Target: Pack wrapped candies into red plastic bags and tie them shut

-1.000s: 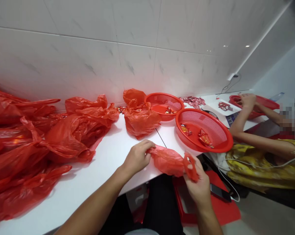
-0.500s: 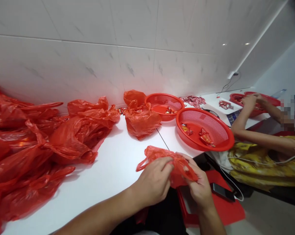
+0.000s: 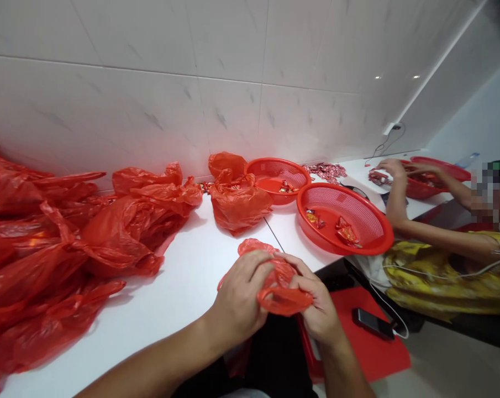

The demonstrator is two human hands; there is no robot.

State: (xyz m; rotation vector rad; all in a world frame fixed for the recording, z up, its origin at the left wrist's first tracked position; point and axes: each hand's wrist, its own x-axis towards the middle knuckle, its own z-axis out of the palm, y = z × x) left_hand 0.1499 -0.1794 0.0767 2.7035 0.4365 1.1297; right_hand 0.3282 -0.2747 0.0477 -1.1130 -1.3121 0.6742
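A thin red plastic bag [image 3: 286,301] is bunched between my two hands, above my lap at the table's front edge. My left hand [image 3: 243,287] has its fingers curled round the bag's left side. On the other side, my right hand [image 3: 314,293] grips the bag's edge between thumb and fingers. Part of the bag puffs up behind my knuckles, and my fingers hide much of its middle. Just beyond stands another red bag [image 3: 239,204], bulging and upright. A red basket [image 3: 374,224] holding a few wrapped sweets [image 3: 347,232] sits to the right of it.
Several filled red bags [image 3: 121,237] are heaped on the left of the white table [image 3: 183,276]. A second red basket [image 3: 260,168] stands near the wall. At right, a phone [image 3: 373,323] lies on a red surface. A co-worker's hand [image 3: 393,167] is near small packets.
My hands have come closer together and shifted left, with the bag's loop now facing me. The co-worker's hand has moved left from the far basket towards the packets.
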